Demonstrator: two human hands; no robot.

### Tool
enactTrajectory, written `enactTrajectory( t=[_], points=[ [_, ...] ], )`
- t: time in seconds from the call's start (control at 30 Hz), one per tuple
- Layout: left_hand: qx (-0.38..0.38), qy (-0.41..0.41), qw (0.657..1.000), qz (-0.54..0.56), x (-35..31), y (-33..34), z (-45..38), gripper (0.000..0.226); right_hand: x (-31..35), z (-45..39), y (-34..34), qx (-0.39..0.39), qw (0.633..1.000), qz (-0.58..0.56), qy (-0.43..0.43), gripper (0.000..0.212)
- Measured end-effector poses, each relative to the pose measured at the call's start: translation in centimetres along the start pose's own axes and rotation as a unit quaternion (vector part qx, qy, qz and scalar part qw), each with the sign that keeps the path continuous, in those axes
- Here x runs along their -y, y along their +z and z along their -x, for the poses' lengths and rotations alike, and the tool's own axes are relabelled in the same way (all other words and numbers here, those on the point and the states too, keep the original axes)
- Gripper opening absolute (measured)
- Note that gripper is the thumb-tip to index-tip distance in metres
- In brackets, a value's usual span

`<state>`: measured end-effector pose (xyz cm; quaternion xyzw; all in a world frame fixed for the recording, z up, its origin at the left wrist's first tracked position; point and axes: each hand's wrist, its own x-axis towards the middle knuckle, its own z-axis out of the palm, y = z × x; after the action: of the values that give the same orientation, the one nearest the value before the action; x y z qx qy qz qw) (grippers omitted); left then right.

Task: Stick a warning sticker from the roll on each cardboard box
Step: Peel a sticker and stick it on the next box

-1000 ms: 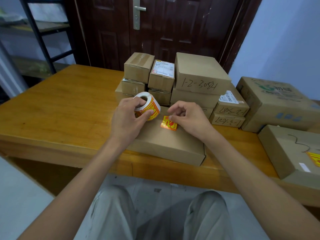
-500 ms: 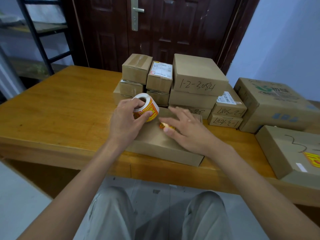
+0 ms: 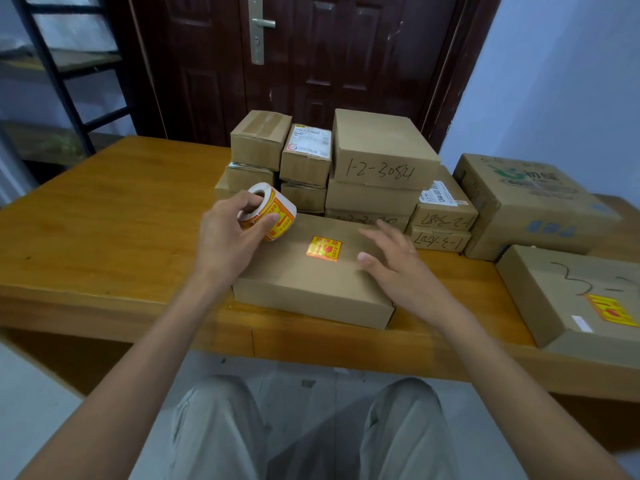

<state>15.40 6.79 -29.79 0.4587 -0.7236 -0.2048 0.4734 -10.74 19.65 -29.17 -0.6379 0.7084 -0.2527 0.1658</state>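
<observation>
Fingers of the left hand (image 3: pixel 230 237) curled round the sticker roll (image 3: pixel 268 211), thumb against its printed side and fingertips over the core, holding it tilted at the far left corner of the flat cardboard box (image 3: pixel 311 289). That forearm reached in from the lower left. The right hand (image 3: pixel 391 261) was spread, fingers straight and slightly apart, palm down over the right part of the box top; whether it touched the cardboard could not be told. A yellow-and-red warning sticker (image 3: pixel 324 248) lay flat near the middle of the lid, between the two hands. The box sat at the near edge of the wooden table (image 3: pixel 104 220), in front of stacked boxes (image 3: pixel 377 168). Another box (image 3: pixel 571 299) at the right bore its own sticker.
</observation>
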Motion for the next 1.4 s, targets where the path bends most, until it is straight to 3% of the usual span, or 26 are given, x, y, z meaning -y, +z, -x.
enactTrajectory(
  t=[0.1, 0.17, 0.23, 0.37, 0.53, 0.73, 0.9, 1.03, 1.17, 1.3, 1.4],
  points=[
    [-0.007, -0.034, 0.999, 0.037, 0.1, -0.1, 0.0, 0.024, -0.5, -0.1, 0.9, -0.087, 0.981, -0.135, 0.105, 0.063],
    [-0.019, -0.057, 0.994, 0.097, 0.1, 0.1, 0.2, 0.023, -0.8, -0.3, 1.3, -0.098, 0.948, -0.244, 0.181, 0.070],
    [-0.032, -0.092, 0.978, 0.184, 0.0, 0.4, 0.4, 0.020, -1.1, -0.3, 1.7, -0.079, 0.937, -0.274, 0.204, 0.074],
    [-0.046, -0.203, 0.925, 0.318, -0.6, 1.0, 1.5, 0.020, -0.5, 0.2, 1.8, -0.074, 0.928, -0.320, 0.174, 0.033],
    [-0.041, -0.209, 0.910, 0.356, -3.4, 0.9, 4.1, 0.020, -0.2, 2.5, -0.5, -0.096, 0.876, -0.431, 0.193, 0.028],
    [-0.044, -0.172, 0.890, 0.421, -10.4, 1.0, 5.5, 0.018, -2.2, 6.3, -5.7, -0.145, 0.862, -0.435, 0.216, 0.034],
    [0.031, -0.156, 0.879, 0.450, -16.5, 4.8, 5.7, 0.019, -5.9, 10.3, -11.6, -0.205, 0.848, -0.417, 0.255, 0.026],
    [0.100, -0.148, 0.867, 0.466, -21.3, 9.6, 6.7, 0.019, -10.6, 13.9, -17.3, -0.229, 0.843, -0.395, 0.284, 0.032],
    [0.156, -0.125, 0.854, 0.480, -26.2, 14.6, 8.0, 0.010, -15.3, 16.6, -23.2, -0.201, 0.835, -0.415, 0.300, 0.026],
    [0.218, -0.087, 0.859, 0.455, -29.0, 18.6, 8.0, 0.018, -19.8, 17.4, -25.8, -0.199, 0.831, -0.417, 0.309, 0.018],
    [0.237, -0.084, 0.868, 0.429, -30.6, 21.2, 7.0, 0.020, -22.9, 17.6, -26.7, -0.199, 0.834, -0.410, 0.310, 0.026]
  ],
)
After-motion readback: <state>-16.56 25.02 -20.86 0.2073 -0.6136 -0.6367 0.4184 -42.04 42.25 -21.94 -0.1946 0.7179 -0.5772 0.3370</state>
